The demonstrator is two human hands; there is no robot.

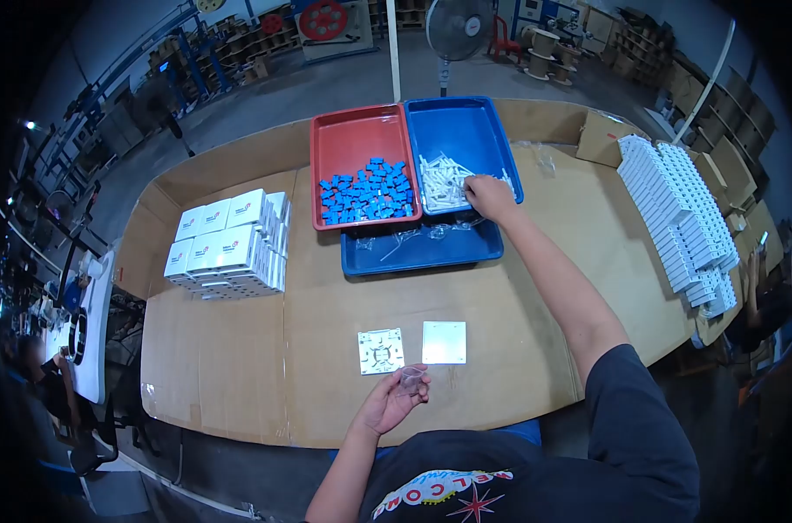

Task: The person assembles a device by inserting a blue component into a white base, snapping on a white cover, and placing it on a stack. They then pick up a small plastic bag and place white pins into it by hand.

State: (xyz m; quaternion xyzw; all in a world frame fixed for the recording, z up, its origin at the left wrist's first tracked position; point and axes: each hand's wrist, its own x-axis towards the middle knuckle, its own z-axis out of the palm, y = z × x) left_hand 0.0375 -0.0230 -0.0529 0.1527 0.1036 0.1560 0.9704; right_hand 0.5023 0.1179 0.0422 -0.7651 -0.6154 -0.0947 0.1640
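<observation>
My left hand is closed on a small clear plastic bag, just below a white square plate with a ring-shaped pattern. A plain white square cover lies to the right of that plate. My right hand reaches into the blue tray, at the right side of the pile of small white parts; its fingertips are partly hidden, so their grip cannot be made out. Small blue parts lie in the red tray beside it.
Another blue tray with clear plastic bags sits below the two trays. White boxes are stacked at the left, and rows of white plates at the right. Raised cardboard edges the table. A fan stands behind.
</observation>
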